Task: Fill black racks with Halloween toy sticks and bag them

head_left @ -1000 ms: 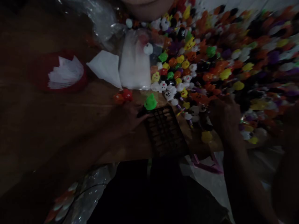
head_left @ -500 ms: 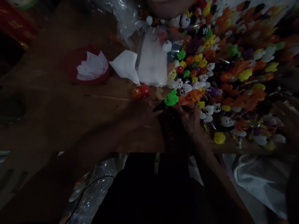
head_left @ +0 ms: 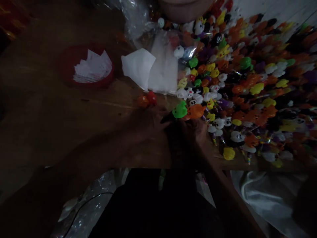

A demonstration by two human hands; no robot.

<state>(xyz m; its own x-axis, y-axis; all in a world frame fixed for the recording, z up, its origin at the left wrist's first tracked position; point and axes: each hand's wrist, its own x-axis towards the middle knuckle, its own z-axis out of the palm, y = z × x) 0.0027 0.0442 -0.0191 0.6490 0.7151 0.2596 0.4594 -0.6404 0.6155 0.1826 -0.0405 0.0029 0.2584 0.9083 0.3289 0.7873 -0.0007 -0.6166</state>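
Observation:
In the dim head view, my left hand [head_left: 156,119] is closed around several toy sticks with cartoon heads. A red head [head_left: 151,98] and an orange head [head_left: 142,101] show above its fingers, and a black one [head_left: 167,117] at its right side. A green head [head_left: 180,109] sits between the hands; which hand holds it I cannot tell. My right hand [head_left: 196,130] is closed below an orange head [head_left: 196,111] that touches the green one. The sticks under these heads are hidden by fingers and shadow.
A large heap of cartoon-headed sticks [head_left: 250,89] covers the table's right side. Behind my hands lie a white paper sheet [head_left: 137,66] and clear plastic bags [head_left: 163,71]. A red bowl [head_left: 109,77] with paper slips stands left on the wooden table [head_left: 61,115]. Part of another person [head_left: 185,10] shows at the top.
The view has shifted slightly. My right hand has drawn the orange head a little left, closer against the green one. My left hand still grips its sticks.

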